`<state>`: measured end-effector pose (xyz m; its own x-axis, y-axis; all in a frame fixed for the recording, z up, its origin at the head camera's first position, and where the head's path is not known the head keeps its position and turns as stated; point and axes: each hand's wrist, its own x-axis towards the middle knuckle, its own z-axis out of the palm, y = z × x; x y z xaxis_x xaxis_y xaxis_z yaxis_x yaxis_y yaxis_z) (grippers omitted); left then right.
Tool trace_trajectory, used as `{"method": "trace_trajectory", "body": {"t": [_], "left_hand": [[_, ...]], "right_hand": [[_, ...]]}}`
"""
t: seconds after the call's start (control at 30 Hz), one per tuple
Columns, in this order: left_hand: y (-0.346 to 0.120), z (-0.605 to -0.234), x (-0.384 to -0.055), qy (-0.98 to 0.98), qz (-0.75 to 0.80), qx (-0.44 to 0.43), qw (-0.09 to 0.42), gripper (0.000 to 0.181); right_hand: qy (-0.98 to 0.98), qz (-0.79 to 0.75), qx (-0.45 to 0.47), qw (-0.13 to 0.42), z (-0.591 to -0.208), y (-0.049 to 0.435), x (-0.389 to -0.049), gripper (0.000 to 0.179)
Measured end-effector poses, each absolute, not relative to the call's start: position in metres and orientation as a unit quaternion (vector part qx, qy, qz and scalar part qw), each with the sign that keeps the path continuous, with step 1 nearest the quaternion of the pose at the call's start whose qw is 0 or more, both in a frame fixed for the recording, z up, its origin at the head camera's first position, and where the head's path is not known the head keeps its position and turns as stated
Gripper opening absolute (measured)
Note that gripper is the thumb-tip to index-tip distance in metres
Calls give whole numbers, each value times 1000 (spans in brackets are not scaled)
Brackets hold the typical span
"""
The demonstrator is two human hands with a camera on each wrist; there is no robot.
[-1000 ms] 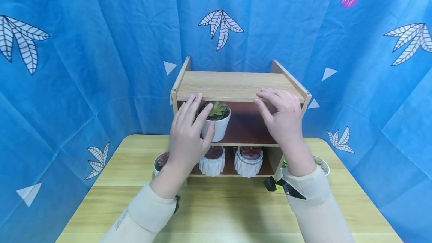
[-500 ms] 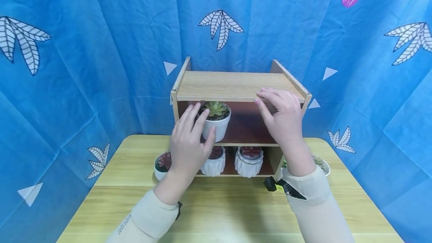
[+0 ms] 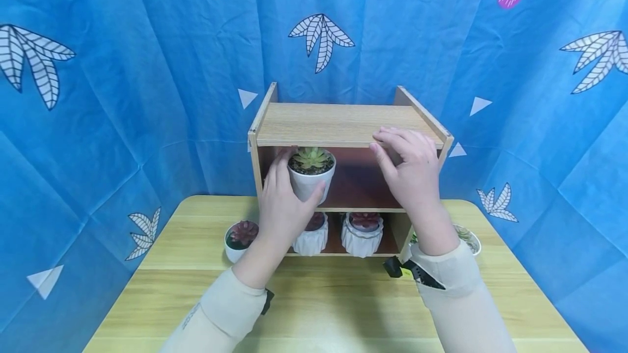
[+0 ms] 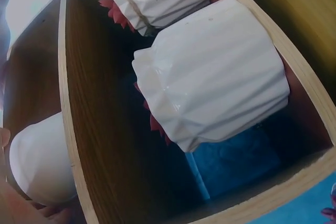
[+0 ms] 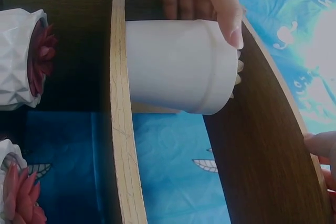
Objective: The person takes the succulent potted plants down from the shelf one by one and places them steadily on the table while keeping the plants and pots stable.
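My left hand [image 3: 284, 200] holds a white round pot [image 3: 314, 185] with a green succulent [image 3: 312, 158] on the middle level of a wooden shelf [image 3: 338, 124]. Its thumb lies across the pot's front and its fingers go round the left side. In the right wrist view the left thumb [image 5: 231, 27] lies at the pot's rim. My right hand [image 3: 409, 170] grips the front edge of the top board near its right end, with fingers above and thumb at the edge. Below, two white ridged pots [image 3: 311, 239] with red succulents stand on the lowest level.
A white bowl [image 3: 235, 255] with a dark red succulent stands on the table [image 3: 324, 309], left of the shelf. Another white pot [image 3: 473, 244] with a green plant is partly behind my right forearm. Blue patterned cloth [image 3: 196, 97] encloses the table.
My left hand has moved right and in, from beside the pot to a hold round it. The pot has shifted very slightly. My right hand has stayed on the board.
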<state>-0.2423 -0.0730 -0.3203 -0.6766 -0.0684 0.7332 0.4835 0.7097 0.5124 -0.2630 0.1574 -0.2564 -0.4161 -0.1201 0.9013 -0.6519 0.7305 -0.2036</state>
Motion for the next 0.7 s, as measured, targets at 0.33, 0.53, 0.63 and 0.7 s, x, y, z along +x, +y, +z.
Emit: {"method": "trace_trajectory", "body": {"t": [0.33,0.53,0.63,0.7], "left_hand": [[-74,-320,-249,-848,-432,-88,293,105],[-76,-318,-252,-843,-475,-88,237,110],[-77,-319,-254,-837,-496,-88,213,113],[-78,-320,-256,-836,-503,-84,203,113]], "right_hand": [[-795,273,244,483,-257,158,-263,22],[-797,272,241,482,-257,158,-262,22],[-798,272,240,481,-257,158,-262,22],[-797,273,241,482,-257,158,-262,22]]}}
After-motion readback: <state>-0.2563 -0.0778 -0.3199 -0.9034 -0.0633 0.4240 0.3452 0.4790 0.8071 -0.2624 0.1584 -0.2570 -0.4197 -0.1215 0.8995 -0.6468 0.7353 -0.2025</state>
